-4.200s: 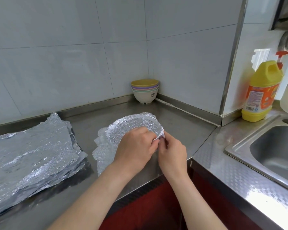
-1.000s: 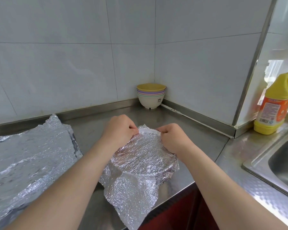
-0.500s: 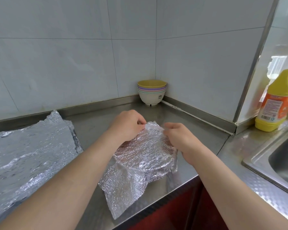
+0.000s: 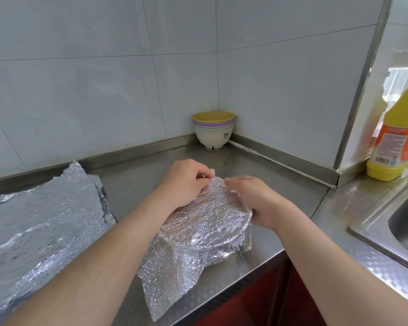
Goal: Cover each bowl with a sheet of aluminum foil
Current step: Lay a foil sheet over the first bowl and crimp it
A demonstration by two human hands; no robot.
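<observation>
Head cam: left hand (image 4: 186, 182) pinches the foil sheet (image 4: 198, 231) at the far rim of the bowl hidden underneath, right hand (image 4: 252, 198) grips it along the right rim. Bowl's near the table (image 4: 132, 182) front edge, so tug too hard and I'd guess the foil tears or the bowl slides off.

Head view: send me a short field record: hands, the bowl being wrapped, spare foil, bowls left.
left hand: pinches the foil sheet at its far edge
right hand: grips the sheet's right rim
foil sheet: stretched over a bowl, which is hidden; loose flap at near left
spare foil: pile on the counter, left
bowl stack: uncovered, far corner
</observation>
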